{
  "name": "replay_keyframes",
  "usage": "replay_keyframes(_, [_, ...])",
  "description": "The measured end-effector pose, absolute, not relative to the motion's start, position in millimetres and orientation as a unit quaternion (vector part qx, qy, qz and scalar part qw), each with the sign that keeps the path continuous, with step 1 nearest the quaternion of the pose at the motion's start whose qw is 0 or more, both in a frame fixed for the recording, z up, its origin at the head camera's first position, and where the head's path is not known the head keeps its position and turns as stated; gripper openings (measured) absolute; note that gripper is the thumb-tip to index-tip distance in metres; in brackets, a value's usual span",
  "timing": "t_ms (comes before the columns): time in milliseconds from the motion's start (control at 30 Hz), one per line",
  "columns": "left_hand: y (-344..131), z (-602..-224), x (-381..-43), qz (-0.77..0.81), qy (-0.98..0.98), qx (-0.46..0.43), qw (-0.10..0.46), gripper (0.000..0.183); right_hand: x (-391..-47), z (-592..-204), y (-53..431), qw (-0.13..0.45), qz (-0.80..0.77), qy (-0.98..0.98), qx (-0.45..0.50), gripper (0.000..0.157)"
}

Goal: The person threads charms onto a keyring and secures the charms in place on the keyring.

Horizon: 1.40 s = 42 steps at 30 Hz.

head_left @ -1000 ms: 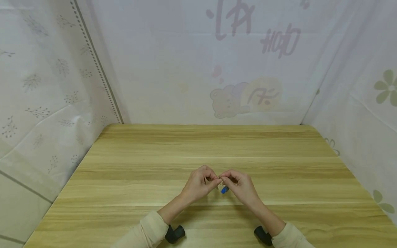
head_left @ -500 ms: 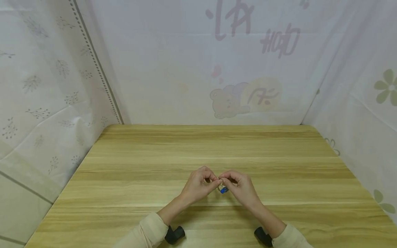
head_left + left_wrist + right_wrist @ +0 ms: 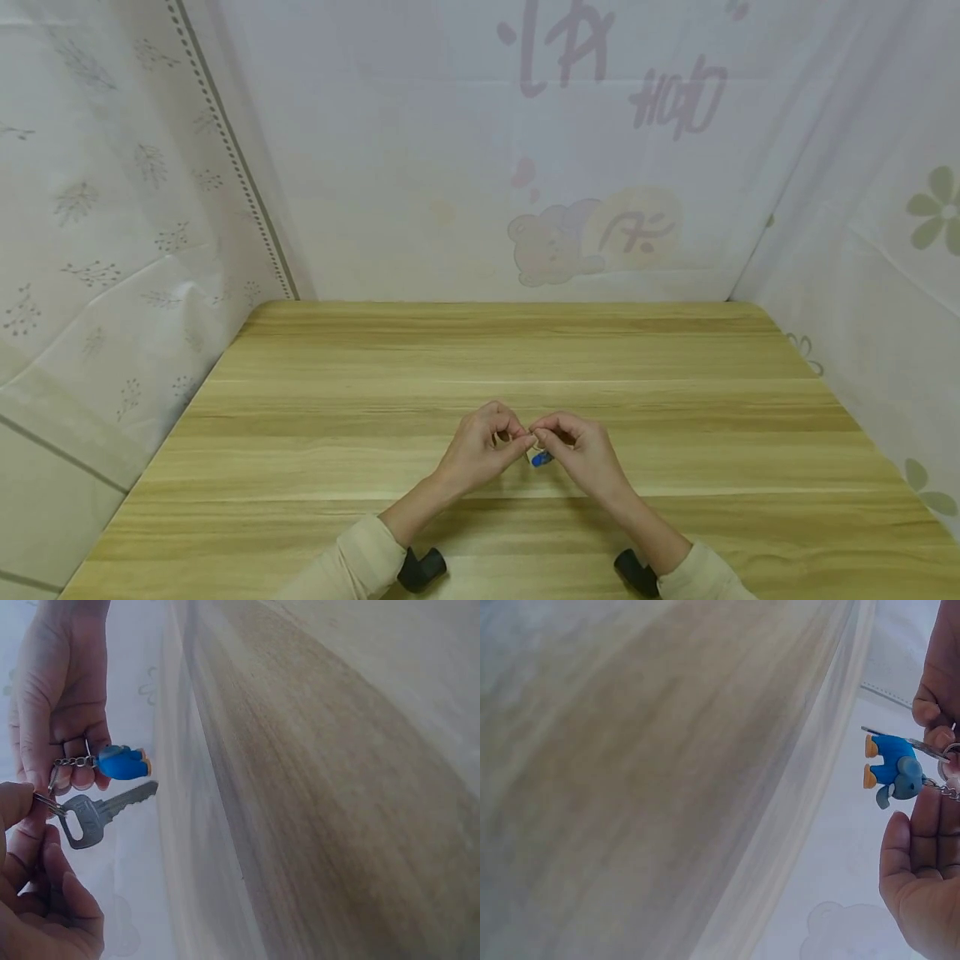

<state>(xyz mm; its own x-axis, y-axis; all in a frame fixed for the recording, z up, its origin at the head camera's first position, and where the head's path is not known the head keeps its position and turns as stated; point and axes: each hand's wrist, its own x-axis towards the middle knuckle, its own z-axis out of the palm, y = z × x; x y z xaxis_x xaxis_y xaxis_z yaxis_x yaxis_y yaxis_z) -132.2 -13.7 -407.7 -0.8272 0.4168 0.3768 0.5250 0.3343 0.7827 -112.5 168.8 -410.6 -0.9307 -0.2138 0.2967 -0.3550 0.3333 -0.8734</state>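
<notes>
Over the middle of the table, my left hand (image 3: 480,446) and right hand (image 3: 588,458) meet fingertip to fingertip. Both pinch a metal key ring (image 3: 48,801) between thumb and forefinger; the fingers hide part of it. From the ring hangs a silver key (image 3: 88,821), its toothed blade pointing away from the hands in the left wrist view. On a short chain (image 3: 73,761) dangles a keychain elephant (image 3: 897,766) with a grey head, blue body and orange feet. It hangs beside the key, just below my right fingers.
The wood-grain table (image 3: 375,350) stretches out on all sides of the hands. Two black curved pieces (image 3: 422,570) lie near my forearms at the front. Pale printed cloth (image 3: 412,167) hangs behind the table and along both sides.
Both hands stay in place, fingertips together. The key and the blue elephant below them sway and turn slightly.
</notes>
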Motion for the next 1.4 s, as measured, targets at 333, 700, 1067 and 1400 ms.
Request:
replay_keyframes(333, [-14.2, -407.6, -130.4, -0.495, -0.827, -0.265, 0.037, 0.020, -110.6, -410.1, 166.2, 0.083, 0.531, -0.820, 0.197, 0.009])
replay_keyframes(700, [-14.0, -407.7, -130.3, -0.495, -0.825, -0.268, 0.045, 0.016, -111.9, -412.4, 167.1, 0.097, 0.519, -0.826, 0.197, 0.008])
replay_keyframes(1067, [-14.5, -409.5, -130.4, -0.505, -0.815, -0.278, 0.052, 0.017, -111.7, -410.8, 167.7, 0.062, 0.555, -0.813, 0.166, 0.008])
replay_keyframes(1400, [-14.4, -409.5, -130.1, -0.503, -0.819, -0.273, 0.049, 0.020, -111.6, -412.3, 166.1, 0.084, 0.541, -0.815, 0.191, 0.008])
